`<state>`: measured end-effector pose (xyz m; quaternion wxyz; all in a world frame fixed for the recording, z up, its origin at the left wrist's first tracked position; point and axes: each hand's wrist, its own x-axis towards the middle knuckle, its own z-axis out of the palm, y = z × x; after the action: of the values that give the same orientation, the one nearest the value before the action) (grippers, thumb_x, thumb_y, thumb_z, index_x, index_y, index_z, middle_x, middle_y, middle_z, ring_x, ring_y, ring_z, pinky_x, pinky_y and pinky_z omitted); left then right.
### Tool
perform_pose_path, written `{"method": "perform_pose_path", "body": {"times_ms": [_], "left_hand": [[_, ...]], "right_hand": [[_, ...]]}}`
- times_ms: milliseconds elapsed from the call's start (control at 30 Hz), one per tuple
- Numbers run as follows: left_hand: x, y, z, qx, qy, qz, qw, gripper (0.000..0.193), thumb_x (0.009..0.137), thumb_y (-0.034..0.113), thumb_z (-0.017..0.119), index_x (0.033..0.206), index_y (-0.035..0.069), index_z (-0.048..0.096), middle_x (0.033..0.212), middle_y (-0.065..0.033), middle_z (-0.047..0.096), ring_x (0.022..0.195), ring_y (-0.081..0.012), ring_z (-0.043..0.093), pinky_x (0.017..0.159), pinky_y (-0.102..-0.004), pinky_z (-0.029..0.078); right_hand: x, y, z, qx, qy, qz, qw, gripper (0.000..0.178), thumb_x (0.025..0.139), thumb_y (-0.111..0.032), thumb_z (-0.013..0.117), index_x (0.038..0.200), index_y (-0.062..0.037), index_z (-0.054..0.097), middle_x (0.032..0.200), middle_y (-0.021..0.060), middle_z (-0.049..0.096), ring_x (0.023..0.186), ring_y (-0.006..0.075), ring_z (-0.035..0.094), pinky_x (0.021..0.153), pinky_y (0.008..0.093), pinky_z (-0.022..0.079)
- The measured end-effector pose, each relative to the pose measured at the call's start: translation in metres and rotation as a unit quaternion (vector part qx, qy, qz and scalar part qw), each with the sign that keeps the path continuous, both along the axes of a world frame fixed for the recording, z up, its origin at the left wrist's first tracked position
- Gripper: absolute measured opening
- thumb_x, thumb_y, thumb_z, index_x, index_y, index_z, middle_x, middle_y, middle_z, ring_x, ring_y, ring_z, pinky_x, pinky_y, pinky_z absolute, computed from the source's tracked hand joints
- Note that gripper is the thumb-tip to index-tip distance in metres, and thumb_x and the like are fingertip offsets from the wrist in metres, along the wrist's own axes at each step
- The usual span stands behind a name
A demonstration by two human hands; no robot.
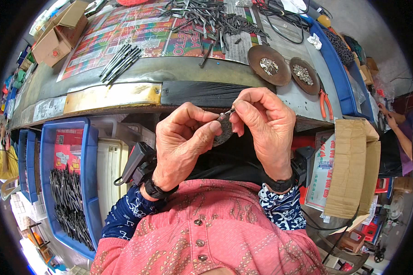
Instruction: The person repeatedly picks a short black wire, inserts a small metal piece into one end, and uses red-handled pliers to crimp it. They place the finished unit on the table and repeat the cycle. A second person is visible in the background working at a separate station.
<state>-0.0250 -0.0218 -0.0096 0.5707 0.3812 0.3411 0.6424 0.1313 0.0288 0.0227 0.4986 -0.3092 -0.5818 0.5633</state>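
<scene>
Both my hands meet just in front of the bench's near edge, fingertips almost touching. My left hand point(183, 144) is closed in a pinch on a small silvery metal piece point(222, 116). A short, thin dark metal piece point(229, 112) joins it and runs into the closed fingertips of my right hand point(266, 128). The fingers hide most of both pieces, so their exact kind cannot be made out. Nearest on the bench, to the right, are a brown bowl point(257, 57) with small silvery bits point(269, 67) and a smaller bowl point(313, 71) of rounder metal bits point(302, 74).
Red-handled pliers point(325, 105) lie beside the bowls. A bundle of dark strips point(121, 63) and a larger pile point(211, 20) cover printed sheets on the bench. At my left stands a blue tray point(92, 183) of black strips point(69, 206); at right, a cardboard box point(351, 169).
</scene>
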Motion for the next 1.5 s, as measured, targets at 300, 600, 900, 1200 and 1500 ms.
{"method": "perform_pose_path", "body": {"times_ms": [300,600,900,1200,1500], "left_hand": [[-0.001,0.001,-0.002,0.018,0.054,0.021,0.998,0.006,0.088,-0.002,0.066,0.093,-0.001,0.063,0.081,-0.0021,0.066,0.062,-0.0016,0.053,0.053,-0.0171,0.042],[0.004,0.005,-0.007,0.033,0.100,0.033,0.994,0.007,0.087,-0.005,0.065,0.091,-0.001,0.063,0.080,-0.0013,0.065,0.064,-0.0009,0.052,0.054,-0.0168,0.040],[0.002,0.016,0.000,-0.005,0.089,0.027,0.996,0.007,0.087,-0.002,0.068,0.092,0.000,0.063,0.076,-0.0008,0.064,0.059,-0.0015,0.049,0.051,-0.0169,0.038],[-0.002,0.025,0.000,0.025,0.158,0.031,0.987,0.009,0.088,-0.001,0.067,0.096,-0.002,0.063,0.079,-0.0032,0.066,0.063,-0.0051,0.058,0.055,-0.0169,0.044],[0.012,0.045,0.008,0.109,0.193,0.049,0.974,0.010,0.093,-0.006,0.055,0.103,-0.004,0.057,0.088,-0.0082,0.065,0.077,-0.0120,0.064,0.071,-0.0241,0.053]], "right_hand": [[0.003,0.008,0.000,0.017,-0.030,0.042,0.999,0.010,0.093,-0.010,0.064,0.094,-0.0005,0.061,0.074,0.0010,0.060,0.064,0.0043,0.055,0.055,0.0186,0.045],[0.004,0.012,-0.012,-0.026,0.007,0.049,0.998,0.009,0.092,-0.008,0.064,0.092,0.0001,0.060,0.073,0.0031,0.062,0.060,0.0078,0.057,0.051,0.0208,0.046],[0.033,0.017,-0.012,0.051,-0.061,-0.088,0.993,0.020,0.087,-0.008,0.071,0.102,0.0012,0.062,0.077,-0.0003,0.060,0.070,0.0039,0.053,0.062,0.0190,0.044],[0.161,0.070,-0.017,0.255,-0.482,-0.422,0.725,0.021,0.086,-0.019,0.068,0.096,-0.0011,0.065,0.089,0.0134,0.063,0.086,0.0302,0.059,0.074,0.0404,0.047],[0.198,0.089,-0.052,0.178,-0.650,-0.425,0.604,0.050,0.085,-0.027,0.069,0.124,-0.0006,0.052,0.108,0.0215,0.061,0.099,0.0397,0.056,0.082,0.0485,0.045]]}}
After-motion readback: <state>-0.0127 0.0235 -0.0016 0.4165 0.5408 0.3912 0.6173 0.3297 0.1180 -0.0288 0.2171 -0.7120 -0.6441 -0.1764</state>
